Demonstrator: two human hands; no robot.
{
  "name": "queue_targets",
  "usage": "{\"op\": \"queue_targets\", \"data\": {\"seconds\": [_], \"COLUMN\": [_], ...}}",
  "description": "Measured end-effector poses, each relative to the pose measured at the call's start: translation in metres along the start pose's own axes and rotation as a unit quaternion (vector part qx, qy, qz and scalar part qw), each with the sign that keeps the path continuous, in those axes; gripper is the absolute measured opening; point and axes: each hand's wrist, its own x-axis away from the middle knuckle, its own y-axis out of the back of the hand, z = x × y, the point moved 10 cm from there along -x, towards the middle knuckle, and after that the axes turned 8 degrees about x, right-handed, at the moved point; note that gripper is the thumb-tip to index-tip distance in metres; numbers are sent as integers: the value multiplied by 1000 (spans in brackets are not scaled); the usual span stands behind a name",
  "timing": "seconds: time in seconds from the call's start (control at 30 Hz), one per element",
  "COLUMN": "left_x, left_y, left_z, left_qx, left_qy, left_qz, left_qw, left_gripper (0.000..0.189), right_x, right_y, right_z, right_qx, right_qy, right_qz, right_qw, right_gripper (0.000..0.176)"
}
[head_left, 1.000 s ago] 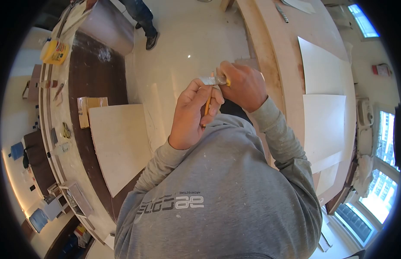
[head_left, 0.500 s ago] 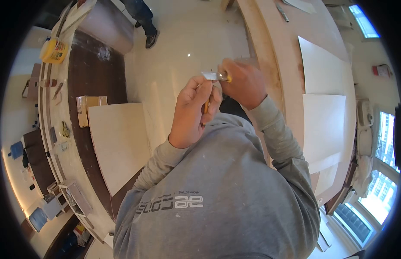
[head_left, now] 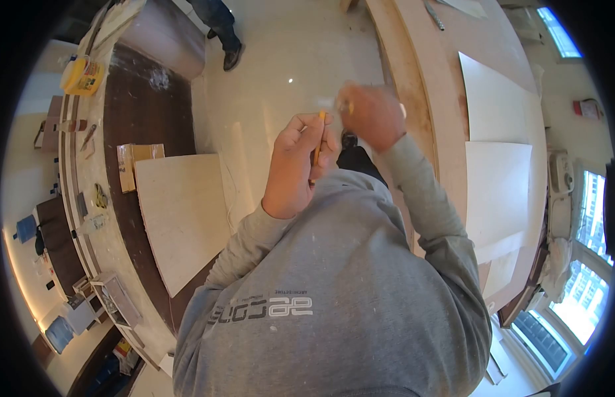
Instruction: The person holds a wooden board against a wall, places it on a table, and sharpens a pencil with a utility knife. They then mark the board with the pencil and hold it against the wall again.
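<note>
Upright between the thumb and fingers of my left hand [head_left: 291,162] is a yellow pencil [head_left: 321,118], its upper end sticking out above the fingertips. My right hand [head_left: 375,118] is closed around a utility knife [head_left: 342,105], just right of the pencil's upper end. Motion smears the knife, so its blade shows only as a pale streak. The two hands are close together but apart, held in front of my body above the floor.
On the right, a long workbench [head_left: 446,119] carries white sheets [head_left: 498,188] and a metal tool [head_left: 434,16]. To the left, a pale board [head_left: 182,218] leans by a cardboard box [head_left: 127,169]. A yellow tub [head_left: 82,76] sits on the left counter. Another person's leg [head_left: 221,30] is ahead.
The knife blade, sharp over the pencil's end before, is now blurred and drawn slightly back. My right hand has shifted a little up and turned. My left hand keeps its grip on the pencil.
</note>
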Motion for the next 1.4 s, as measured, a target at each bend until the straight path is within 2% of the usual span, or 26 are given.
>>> {"op": "queue_targets", "data": {"seconds": [0.07,0.17,0.2,0.3,0.37,0.57,0.67,0.77,0.9,1.0,1.3,1.4], "left_x": [4,8,5,3,2,2,2,6,1,1,3,3], "left_y": [-1,2,-1,-8,-9,-8,-4,-5,-3,-6,-6,-3], "left_z": [1,4,4,-2,-3,-2,0,0,0,0,-1,-1], "left_qx": [-3,16,22,13,15,8,15,12,24,32,19,2], "left_qy": [20,26,24,18,13,7,5,11,12,5,6,15], "left_qz": [3,15,33,-1,35,48,41,36,36,58,72,33], "left_qw": [1000,999,999,1000,999,999,999,999,999,998,997,999], "left_gripper": [25,25,25,22,20,20,22,25,24,26,20,21], "right_x": [-8,-8,-6,0,0,2,3,-12,-4,2,4,2], "right_y": [-14,13,15,21,20,15,-6,-15,7,8,11,7], "right_z": [-46,-31,-22,12,25,27,-1,-56,-8,21,31,31], "right_qx": [68,16,6,-22,-49,-36,-7,48,-15,-62,-38,-23], "right_qy": [-81,-28,-19,2,12,13,32,-92,-4,6,28,37], "right_qz": [15,-40,-34,-11,8,40,-7,57,25,40,44,37], "right_qw": [994,999,999,1000,999,998,999,993,1000,997,998,998], "right_gripper": [15,14,16,18,18,16,14,13,16,19,23,21]}}
